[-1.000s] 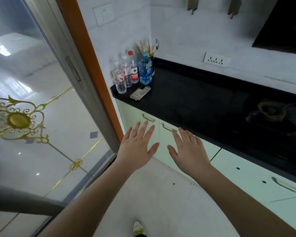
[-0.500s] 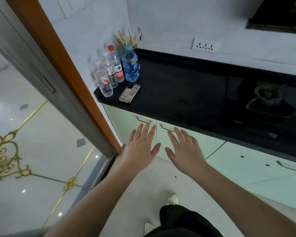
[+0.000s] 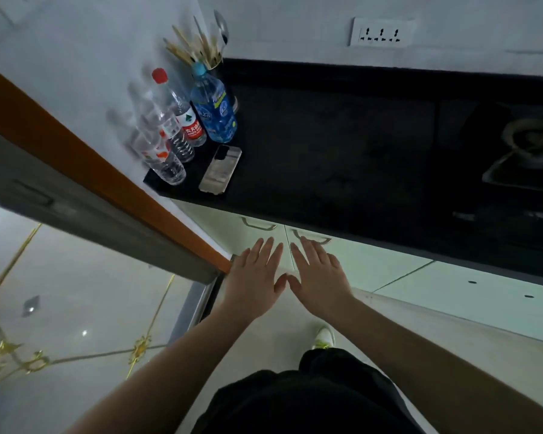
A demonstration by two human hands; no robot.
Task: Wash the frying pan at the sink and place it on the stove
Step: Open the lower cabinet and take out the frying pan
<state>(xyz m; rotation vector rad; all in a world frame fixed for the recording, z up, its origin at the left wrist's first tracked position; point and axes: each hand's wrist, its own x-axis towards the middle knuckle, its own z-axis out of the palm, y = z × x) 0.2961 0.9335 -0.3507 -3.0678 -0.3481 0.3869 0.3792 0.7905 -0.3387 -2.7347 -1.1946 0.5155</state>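
Hands (image 3: 254,289) now closer together (thumbs nearly touching), counter (image 3: 342,158) nearer.

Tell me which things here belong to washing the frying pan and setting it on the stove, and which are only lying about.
For the job:
- black gas stove with a metal burner
- left hand and right hand, both open and empty
(No frying pan or sink in view.)

Lying about:
- blue plastic water bottle
- red-capped clear bottle
- silver phone
- cup of chopsticks

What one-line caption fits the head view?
Both open hands, left hand and right hand, held empty before the dark countertop by the stove.
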